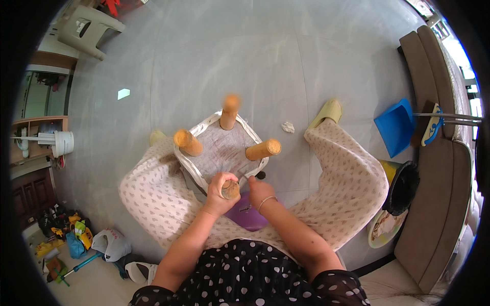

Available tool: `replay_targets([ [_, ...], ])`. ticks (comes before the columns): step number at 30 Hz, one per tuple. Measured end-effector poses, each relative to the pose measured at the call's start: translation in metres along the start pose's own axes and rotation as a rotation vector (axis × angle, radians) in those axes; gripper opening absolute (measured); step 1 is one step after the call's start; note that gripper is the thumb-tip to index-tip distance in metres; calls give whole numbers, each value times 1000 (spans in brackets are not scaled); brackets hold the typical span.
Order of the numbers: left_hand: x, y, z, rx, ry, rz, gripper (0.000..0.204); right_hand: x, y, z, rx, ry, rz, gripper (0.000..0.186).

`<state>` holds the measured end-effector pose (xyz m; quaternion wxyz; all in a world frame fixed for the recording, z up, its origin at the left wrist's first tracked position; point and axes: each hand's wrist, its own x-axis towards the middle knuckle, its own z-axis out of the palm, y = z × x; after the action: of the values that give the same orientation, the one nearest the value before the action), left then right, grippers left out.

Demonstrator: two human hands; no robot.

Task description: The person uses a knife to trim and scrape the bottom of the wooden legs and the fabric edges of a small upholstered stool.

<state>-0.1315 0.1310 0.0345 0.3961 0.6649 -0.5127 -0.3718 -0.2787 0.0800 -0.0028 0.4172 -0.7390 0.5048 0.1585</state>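
Gray floor tiles (229, 56) are surrounding an upturned stool (219, 148), which is sitting between the knees (148, 188). It could be tipping or twisting if the left hand (219, 198), wrapping its near leg (230, 190), were slackening. The right hand (261, 193) is curling by the seat's rim (193, 171); whether it is gripping anything, I cannot tell.

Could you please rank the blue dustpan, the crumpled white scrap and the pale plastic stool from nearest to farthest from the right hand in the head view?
1. Crumpled white scrap: ahead and slightly right of the right hand.
2. Blue dustpan: well off to the right.
3. Pale plastic stool: far ahead, upper left.
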Motion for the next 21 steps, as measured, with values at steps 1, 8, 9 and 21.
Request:
replay_targets([
  [1,2,3,0,5,1,2,35,6,7,0,36,36,56,20],
  [8,0,9,-2,15,9,-5,35,3,-1,-7,-34,-37,22,22],
  [9,-1,11,-3,16,2,-16,34,2,-2,-6,-37,-79,12,22],
  [21,3,11,-2,8,-9,-14,33,13,4,-11,41,20,86,19],
])
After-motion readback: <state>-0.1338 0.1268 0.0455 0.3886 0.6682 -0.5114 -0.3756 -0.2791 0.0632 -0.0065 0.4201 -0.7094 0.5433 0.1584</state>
